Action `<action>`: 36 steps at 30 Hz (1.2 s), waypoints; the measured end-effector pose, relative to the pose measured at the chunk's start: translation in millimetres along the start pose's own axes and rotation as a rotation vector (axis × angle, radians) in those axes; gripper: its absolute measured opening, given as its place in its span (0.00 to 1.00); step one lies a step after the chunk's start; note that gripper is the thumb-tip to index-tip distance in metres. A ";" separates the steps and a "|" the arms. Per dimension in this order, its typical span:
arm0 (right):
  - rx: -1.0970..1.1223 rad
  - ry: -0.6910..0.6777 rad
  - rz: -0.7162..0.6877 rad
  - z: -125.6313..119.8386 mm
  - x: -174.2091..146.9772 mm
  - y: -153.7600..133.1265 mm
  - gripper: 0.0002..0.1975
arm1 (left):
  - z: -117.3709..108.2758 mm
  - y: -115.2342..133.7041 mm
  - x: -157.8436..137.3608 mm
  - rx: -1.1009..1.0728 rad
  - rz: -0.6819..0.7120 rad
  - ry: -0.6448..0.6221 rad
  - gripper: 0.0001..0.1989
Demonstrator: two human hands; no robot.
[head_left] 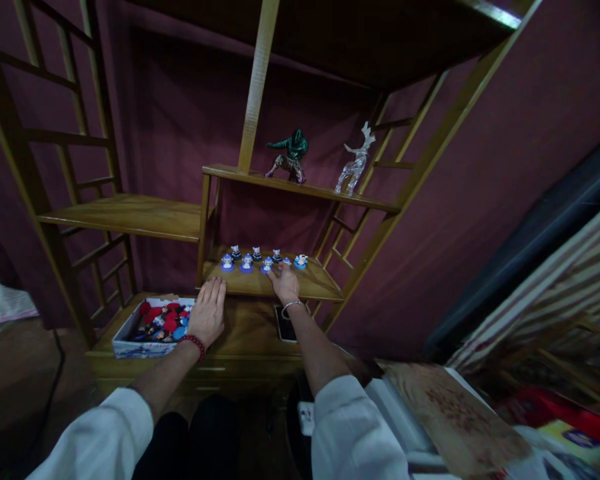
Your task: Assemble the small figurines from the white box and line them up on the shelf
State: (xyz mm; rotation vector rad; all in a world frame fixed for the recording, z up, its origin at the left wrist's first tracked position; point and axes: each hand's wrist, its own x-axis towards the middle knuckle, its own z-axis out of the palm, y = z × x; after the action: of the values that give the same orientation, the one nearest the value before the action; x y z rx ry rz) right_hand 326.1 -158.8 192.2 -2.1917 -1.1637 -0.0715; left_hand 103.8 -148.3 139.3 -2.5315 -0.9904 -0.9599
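My right hand (286, 285) reaches onto the small middle shelf (240, 285). Its thumb and fingers are closed around the lower part of a small purple-and-white figurine (267, 265). Just beyond the fingers stands another purple figurine (287, 262), partly hidden by them. To the left, a purple-and-white figurine (247, 263) and a similar figurine (227, 262) share the front row. Several dark-based figurines, one of them a black-and-white figurine (257, 253), stand behind. A light-blue-based figurine (301, 261) is at the right. My left hand (209, 312) lies flat, fingers stretched against the shelf's front left edge.
Below left, an open box (130, 348) holds many red, blue and dark pieces. A dark flat tablet-like object (286, 327) lies under the shelf. Above stand a green-and-brown figure (291, 157) and a clear deer figurine (355, 163). Cardboard (455, 413) lies at lower right.
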 end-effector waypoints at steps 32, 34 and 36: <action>-0.182 -0.058 0.042 9.5 1.0 -16.0 0.25 | -0.9 -1.2 1.0 0.043 -0.003 -0.018 0.33; -0.157 -0.037 0.031 10.1 -1.9 -14.7 0.24 | -0.8 -2.1 1.0 0.041 0.001 -0.023 0.34; -0.116 0.014 0.015 11.4 -6.6 -13.1 0.23 | -1.0 -2.7 0.8 0.038 -0.001 -0.029 0.34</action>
State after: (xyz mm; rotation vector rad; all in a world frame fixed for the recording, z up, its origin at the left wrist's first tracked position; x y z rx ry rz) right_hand 309.5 -151.9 187.7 -2.2972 -1.1615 -0.1513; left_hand 101.9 -146.4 140.5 -2.5204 -1.0087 -0.8984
